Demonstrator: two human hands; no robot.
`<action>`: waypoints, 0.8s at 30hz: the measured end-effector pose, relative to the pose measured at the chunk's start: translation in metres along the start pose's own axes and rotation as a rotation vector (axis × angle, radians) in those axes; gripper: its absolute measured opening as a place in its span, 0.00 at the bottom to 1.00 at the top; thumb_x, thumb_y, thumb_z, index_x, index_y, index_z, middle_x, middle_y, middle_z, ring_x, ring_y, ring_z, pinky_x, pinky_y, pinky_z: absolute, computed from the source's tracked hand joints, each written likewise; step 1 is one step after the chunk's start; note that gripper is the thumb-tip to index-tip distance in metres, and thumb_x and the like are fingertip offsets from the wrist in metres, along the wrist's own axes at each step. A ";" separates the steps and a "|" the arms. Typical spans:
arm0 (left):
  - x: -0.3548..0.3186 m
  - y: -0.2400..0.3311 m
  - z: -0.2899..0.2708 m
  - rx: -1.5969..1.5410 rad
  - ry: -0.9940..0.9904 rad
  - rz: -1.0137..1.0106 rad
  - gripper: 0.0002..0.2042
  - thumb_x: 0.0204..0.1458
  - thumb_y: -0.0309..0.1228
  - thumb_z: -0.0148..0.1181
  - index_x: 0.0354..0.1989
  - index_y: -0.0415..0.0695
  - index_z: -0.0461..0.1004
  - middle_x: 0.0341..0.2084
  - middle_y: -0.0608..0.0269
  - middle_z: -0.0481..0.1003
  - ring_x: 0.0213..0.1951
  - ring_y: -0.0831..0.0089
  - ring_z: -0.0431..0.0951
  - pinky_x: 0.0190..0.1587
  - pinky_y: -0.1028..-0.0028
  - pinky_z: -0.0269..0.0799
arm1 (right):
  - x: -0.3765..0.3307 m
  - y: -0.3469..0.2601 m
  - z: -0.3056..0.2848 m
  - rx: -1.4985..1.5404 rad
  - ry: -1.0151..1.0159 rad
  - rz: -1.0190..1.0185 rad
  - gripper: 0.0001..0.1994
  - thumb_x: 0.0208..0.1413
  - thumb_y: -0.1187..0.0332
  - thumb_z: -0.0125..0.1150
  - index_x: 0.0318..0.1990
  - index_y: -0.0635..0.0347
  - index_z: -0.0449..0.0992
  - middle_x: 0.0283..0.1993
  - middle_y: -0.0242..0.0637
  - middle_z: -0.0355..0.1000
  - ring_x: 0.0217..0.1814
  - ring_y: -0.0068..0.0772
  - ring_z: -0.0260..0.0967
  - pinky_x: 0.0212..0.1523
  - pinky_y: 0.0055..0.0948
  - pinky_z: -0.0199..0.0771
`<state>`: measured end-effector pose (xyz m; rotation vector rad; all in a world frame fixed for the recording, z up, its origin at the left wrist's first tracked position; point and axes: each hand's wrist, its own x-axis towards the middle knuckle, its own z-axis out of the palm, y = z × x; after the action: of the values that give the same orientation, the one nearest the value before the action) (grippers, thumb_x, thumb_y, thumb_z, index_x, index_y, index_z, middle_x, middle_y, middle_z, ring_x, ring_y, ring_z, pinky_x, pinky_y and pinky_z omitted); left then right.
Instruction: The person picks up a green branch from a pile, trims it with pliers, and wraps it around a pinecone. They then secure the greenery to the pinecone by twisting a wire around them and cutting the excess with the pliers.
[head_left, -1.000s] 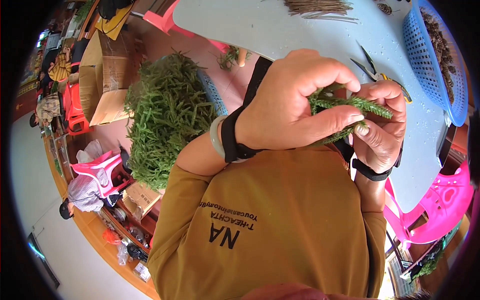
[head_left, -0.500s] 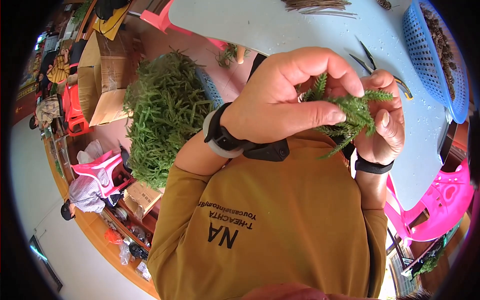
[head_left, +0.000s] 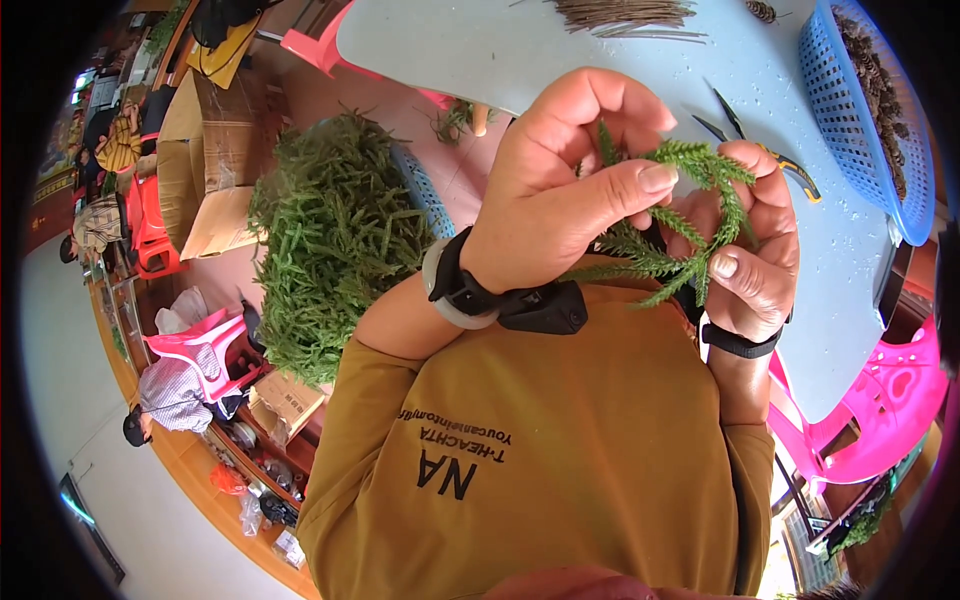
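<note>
Both hands are raised before my chest, over the near edge of the table, on a green artificial pine sprig [head_left: 725,215] with several short needled branches. My left hand [head_left: 550,190] is curled, with its thumb against one upper branch and part of the greenery behind its fingers. My right hand [head_left: 760,250] pinches the sprig near its branching point between thumb and fingers. One branch bends round between the two hands. The fingers and the branches hide part of each other. Beyond my right hand, pliers [head_left: 765,150] with black and yellow handles lie on the pale table [head_left: 460,50].
A blue basket [head_left: 825,85] of pine cones stands at the table's right side. Brown thin stems [head_left: 625,14] lie at the far edge. To my left, green sprigs [head_left: 335,240] heap over another blue basket [head_left: 425,195], beside a cardboard box [head_left: 225,140]. A pink chair [head_left: 885,410] is at right.
My left fingers have lifted and opened a little from the sprig. The sprig has turned and spread, and its upper branch now bends in a curve toward my right fingers.
</note>
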<state>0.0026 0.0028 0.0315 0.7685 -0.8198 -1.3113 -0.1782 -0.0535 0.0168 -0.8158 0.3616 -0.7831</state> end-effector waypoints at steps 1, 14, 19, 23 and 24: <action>0.000 -0.001 -0.001 0.023 0.013 0.002 0.14 0.52 0.24 0.59 0.47 0.38 0.69 0.33 0.63 0.74 0.35 0.78 0.75 0.35 0.80 0.71 | 0.000 0.001 0.000 -0.008 0.012 -0.026 0.36 0.37 0.75 0.70 0.58 0.66 0.59 0.42 0.41 0.72 0.35 0.35 0.70 0.39 0.31 0.72; 0.003 0.006 -0.009 0.830 -0.212 0.449 0.21 0.45 0.16 0.63 0.50 0.37 0.69 0.32 0.63 0.76 0.34 0.80 0.75 0.38 0.81 0.70 | 0.009 0.003 -0.001 -0.154 0.025 -0.415 0.32 0.41 0.76 0.67 0.58 0.66 0.63 0.52 0.48 0.67 0.56 0.40 0.63 0.57 0.38 0.63; 0.006 0.013 -0.004 0.970 -0.250 0.476 0.23 0.43 0.14 0.63 0.51 0.37 0.68 0.29 0.64 0.76 0.33 0.79 0.75 0.37 0.81 0.69 | 0.000 -0.005 0.005 -0.678 0.025 -0.346 0.19 0.45 0.77 0.64 0.47 0.67 0.73 0.52 0.47 0.68 0.55 0.38 0.64 0.56 0.35 0.63; 0.007 0.011 -0.002 0.919 -0.252 0.498 0.26 0.43 0.14 0.63 0.53 0.38 0.66 0.29 0.64 0.75 0.33 0.79 0.75 0.37 0.81 0.69 | 0.001 0.000 -0.008 -0.616 -0.031 -0.340 0.12 0.48 0.76 0.62 0.42 0.68 0.76 0.47 0.46 0.71 0.51 0.36 0.67 0.52 0.31 0.65; 0.008 0.010 -0.001 0.858 -0.229 0.449 0.25 0.41 0.16 0.64 0.51 0.40 0.67 0.29 0.63 0.75 0.32 0.76 0.76 0.36 0.79 0.69 | 0.000 0.000 -0.010 -0.615 -0.033 -0.339 0.12 0.48 0.76 0.62 0.42 0.68 0.76 0.47 0.46 0.71 0.51 0.36 0.67 0.52 0.31 0.65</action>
<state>0.0092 -0.0038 0.0404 1.0170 -1.6775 -0.6147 -0.1837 -0.0590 0.0101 -1.4926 0.4487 -0.9865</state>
